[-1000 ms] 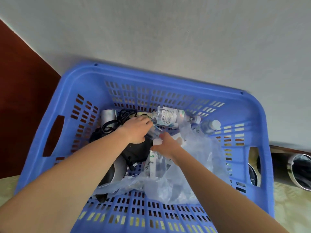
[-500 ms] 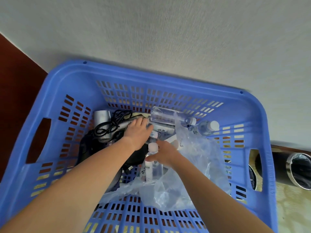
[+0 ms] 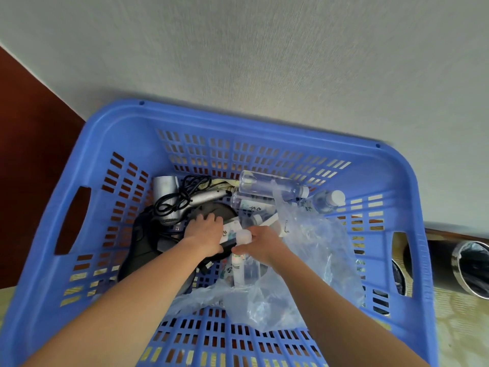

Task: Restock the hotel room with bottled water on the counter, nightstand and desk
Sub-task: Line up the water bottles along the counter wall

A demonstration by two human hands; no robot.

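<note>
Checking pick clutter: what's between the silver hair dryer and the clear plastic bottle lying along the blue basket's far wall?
Head view: a coiled black power cord lies between the silver hair dryer and the clear plastic bottle.

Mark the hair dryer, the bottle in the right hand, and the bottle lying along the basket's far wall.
hair dryer (image 3: 164, 186): head view, on its silver barrel.
held bottle (image 3: 243, 236): head view, on its white cap.
far bottle (image 3: 267, 185): head view, on its clear body.

Basket: smooth blue plastic, slight sheen
Bottles: clear glossy plastic
Bag: thin crinkled clear film
Hair dryer: silvery, satin
Wall: matt, finely textured
</note>
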